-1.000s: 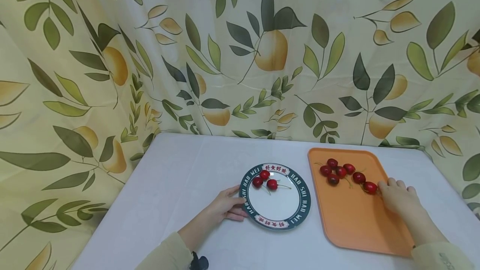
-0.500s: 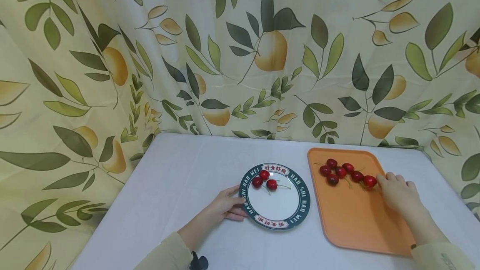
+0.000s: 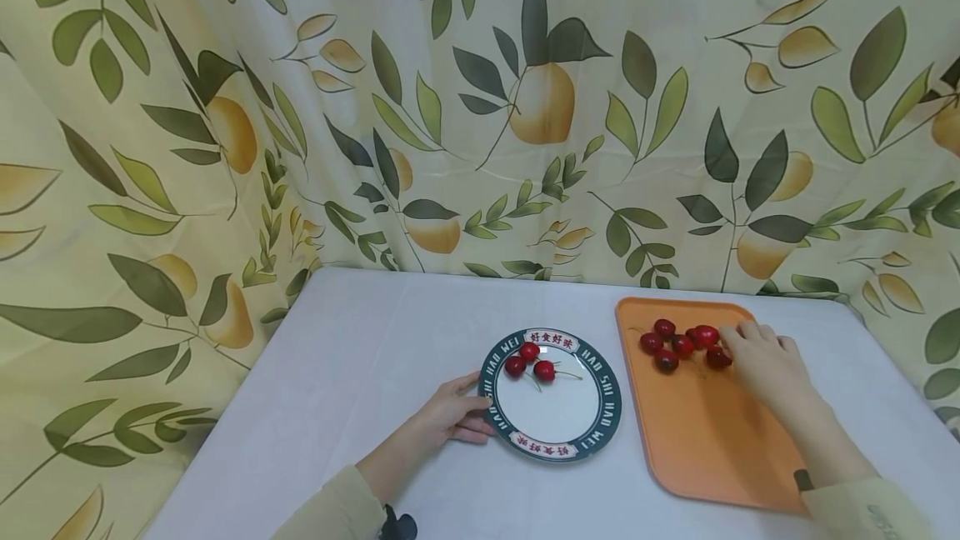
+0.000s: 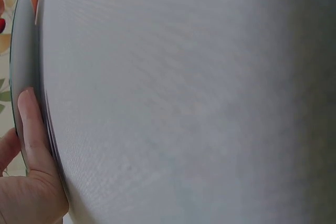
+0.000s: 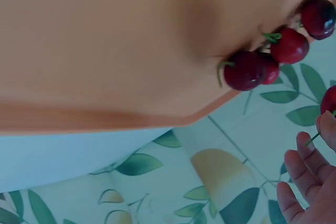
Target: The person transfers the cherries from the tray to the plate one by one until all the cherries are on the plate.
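Note:
On the left, my left hand [image 3: 453, 412] grips the near-left rim of a round white plate [image 3: 547, 417] with a dark green lettered border. The left wrist view shows a finger under the plate [image 4: 25, 40]. Three red cherries lie on the plate, one of them a cherry [image 3: 544, 371] with a long stem. My right hand [image 3: 768, 365] is over the orange tray [image 3: 705, 452] and pinches a bright red cherry [image 3: 706, 336], whose stem hangs beside the fingers in the right wrist view. Below and beside it, several darker cherries [image 3: 666, 360] lie on the tray.
A white cloth [image 3: 390, 332] covers the table. Behind it hangs a curtain [image 3: 480, 107] printed with leaves and fruit. The tray's raised edge stands just right of the plate. A small black object [image 3: 405, 526] shows beside the left sleeve.
My right hand has picked up the rightmost cherry and carried it left and back, over the others on the tray. The left hand and plate have stayed put.

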The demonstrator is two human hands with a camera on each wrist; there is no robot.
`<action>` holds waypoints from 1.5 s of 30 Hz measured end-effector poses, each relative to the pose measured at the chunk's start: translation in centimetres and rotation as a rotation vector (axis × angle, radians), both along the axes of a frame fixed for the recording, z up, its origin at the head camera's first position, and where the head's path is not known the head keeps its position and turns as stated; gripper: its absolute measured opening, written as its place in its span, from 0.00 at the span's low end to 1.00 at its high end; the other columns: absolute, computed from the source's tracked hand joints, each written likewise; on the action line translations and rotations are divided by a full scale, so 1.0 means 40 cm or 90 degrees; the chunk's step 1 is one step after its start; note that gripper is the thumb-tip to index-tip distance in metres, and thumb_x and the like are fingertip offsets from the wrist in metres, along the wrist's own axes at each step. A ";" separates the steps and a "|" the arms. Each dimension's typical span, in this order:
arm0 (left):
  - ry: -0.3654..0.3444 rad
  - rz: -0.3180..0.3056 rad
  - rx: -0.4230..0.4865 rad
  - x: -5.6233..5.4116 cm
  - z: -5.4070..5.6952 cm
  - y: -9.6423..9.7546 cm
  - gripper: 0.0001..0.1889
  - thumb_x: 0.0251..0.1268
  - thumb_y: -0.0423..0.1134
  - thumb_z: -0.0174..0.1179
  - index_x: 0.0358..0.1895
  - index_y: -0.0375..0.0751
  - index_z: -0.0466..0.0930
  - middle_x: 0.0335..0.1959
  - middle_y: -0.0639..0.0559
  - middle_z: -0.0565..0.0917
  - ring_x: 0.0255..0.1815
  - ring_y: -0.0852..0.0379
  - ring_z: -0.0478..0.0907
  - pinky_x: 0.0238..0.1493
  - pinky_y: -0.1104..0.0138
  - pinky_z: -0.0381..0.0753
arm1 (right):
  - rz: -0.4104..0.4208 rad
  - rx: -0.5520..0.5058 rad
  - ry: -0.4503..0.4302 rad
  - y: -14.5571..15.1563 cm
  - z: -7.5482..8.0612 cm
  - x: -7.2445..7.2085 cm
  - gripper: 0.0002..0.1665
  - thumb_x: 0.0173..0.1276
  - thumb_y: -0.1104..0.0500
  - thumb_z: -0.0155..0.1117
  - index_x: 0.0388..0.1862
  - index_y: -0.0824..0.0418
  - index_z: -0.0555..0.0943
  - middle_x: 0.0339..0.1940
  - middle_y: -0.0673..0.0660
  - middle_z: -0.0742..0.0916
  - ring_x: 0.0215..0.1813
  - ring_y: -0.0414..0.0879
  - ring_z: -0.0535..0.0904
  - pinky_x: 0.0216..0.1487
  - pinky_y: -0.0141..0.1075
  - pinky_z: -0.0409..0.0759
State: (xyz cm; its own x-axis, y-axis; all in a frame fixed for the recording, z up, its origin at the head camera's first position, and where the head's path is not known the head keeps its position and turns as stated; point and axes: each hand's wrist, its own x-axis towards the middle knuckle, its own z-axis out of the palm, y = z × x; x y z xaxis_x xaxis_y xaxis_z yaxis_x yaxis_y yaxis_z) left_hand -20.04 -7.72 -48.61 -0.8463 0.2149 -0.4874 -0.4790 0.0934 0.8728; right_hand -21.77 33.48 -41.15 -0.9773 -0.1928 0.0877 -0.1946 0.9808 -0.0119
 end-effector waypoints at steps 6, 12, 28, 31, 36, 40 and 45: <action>-0.003 0.001 -0.001 -0.001 -0.004 0.001 0.34 0.60 0.34 0.57 0.70 0.42 0.54 0.30 0.43 0.84 0.28 0.47 0.84 0.30 0.59 0.86 | 0.024 -0.001 0.022 -0.053 0.013 -0.005 0.13 0.60 0.67 0.60 0.43 0.66 0.71 0.37 0.66 0.73 0.46 0.65 0.66 0.41 0.62 0.66; -0.005 0.003 -0.001 -0.003 -0.007 0.002 0.34 0.60 0.34 0.57 0.70 0.42 0.55 0.30 0.43 0.84 0.28 0.47 0.84 0.30 0.58 0.86 | 0.040 0.022 0.035 -0.102 0.024 -0.009 0.19 0.55 0.67 0.65 0.46 0.67 0.72 0.39 0.66 0.74 0.47 0.66 0.66 0.45 0.62 0.67; -0.003 -0.001 0.002 -0.004 -0.008 -0.002 0.34 0.60 0.34 0.57 0.70 0.42 0.54 0.31 0.43 0.84 0.29 0.47 0.84 0.30 0.58 0.86 | 0.108 0.025 0.068 -0.245 0.030 -0.001 0.23 0.47 0.67 0.73 0.43 0.63 0.75 0.38 0.62 0.75 0.46 0.60 0.68 0.44 0.55 0.72; -0.003 -0.003 0.005 -0.004 -0.007 -0.001 0.34 0.60 0.34 0.57 0.70 0.42 0.54 0.31 0.43 0.84 0.28 0.48 0.84 0.30 0.58 0.86 | 0.126 0.037 0.072 -0.267 0.027 0.003 0.24 0.48 0.67 0.72 0.46 0.63 0.76 0.39 0.63 0.76 0.48 0.60 0.69 0.48 0.57 0.72; -0.006 -0.002 0.008 -0.003 -0.005 -0.001 0.35 0.60 0.34 0.57 0.70 0.42 0.54 0.31 0.43 0.84 0.29 0.47 0.84 0.30 0.58 0.86 | 0.152 0.051 0.075 -0.299 0.018 0.009 0.23 0.49 0.69 0.71 0.44 0.62 0.76 0.39 0.62 0.75 0.46 0.58 0.69 0.50 0.56 0.71; -0.008 0.001 0.009 -0.004 -0.004 -0.001 0.34 0.60 0.34 0.57 0.70 0.42 0.54 0.31 0.43 0.84 0.29 0.47 0.84 0.30 0.58 0.86 | 0.169 0.061 0.062 -0.324 0.016 0.014 0.30 0.44 0.70 0.73 0.48 0.62 0.75 0.42 0.63 0.76 0.48 0.58 0.69 0.52 0.56 0.71; -0.006 0.000 0.007 -0.003 -0.001 -0.002 0.34 0.60 0.35 0.57 0.70 0.42 0.54 0.31 0.43 0.84 0.29 0.48 0.84 0.30 0.58 0.86 | 0.188 0.063 0.058 -0.359 0.012 0.016 0.32 0.42 0.67 0.76 0.50 0.61 0.76 0.43 0.62 0.77 0.49 0.58 0.70 0.53 0.56 0.73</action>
State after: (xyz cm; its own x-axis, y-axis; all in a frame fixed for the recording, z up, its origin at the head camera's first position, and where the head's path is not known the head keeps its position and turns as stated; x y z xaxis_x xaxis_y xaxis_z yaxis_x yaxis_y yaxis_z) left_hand -20.15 -7.79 -48.66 -0.8414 0.2205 -0.4934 -0.4876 0.0842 0.8690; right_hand -21.14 19.11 -40.66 -0.8665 -0.4793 0.1394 -0.4672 0.8771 0.1117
